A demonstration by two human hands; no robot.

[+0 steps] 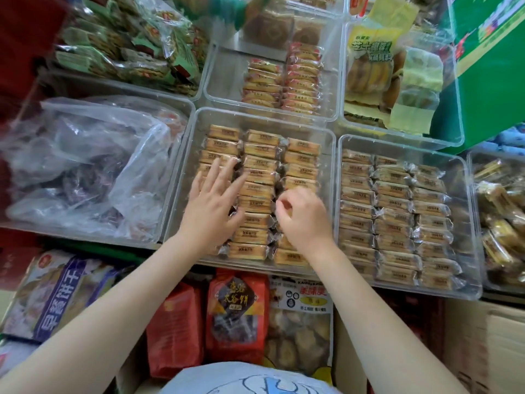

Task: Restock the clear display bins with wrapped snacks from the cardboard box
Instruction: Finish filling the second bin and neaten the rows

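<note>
A clear display bin (pixel 181 177) in the middle holds three rows of gold-wrapped snacks (pixel 260 169). My left hand (pixel 211 206) lies flat with straight fingers on the left row, pressing the packs. My right hand (pixel 302 216) is over the right row with its fingers curled down among the wrapped snacks; whether it grips one is hidden. A cardboard box (pixel 483 345) shows at the bottom right, its contents out of view.
A second clear bin (pixel 471 223) to the right is full of the same snacks. Behind stand bins with red-wrapped cakes (pixel 284 81) and yellow packs (pixel 377 69). A bin with a loose plastic bag (pixel 93 166) is on the left. Bagged snacks (pixel 237 317) stand below.
</note>
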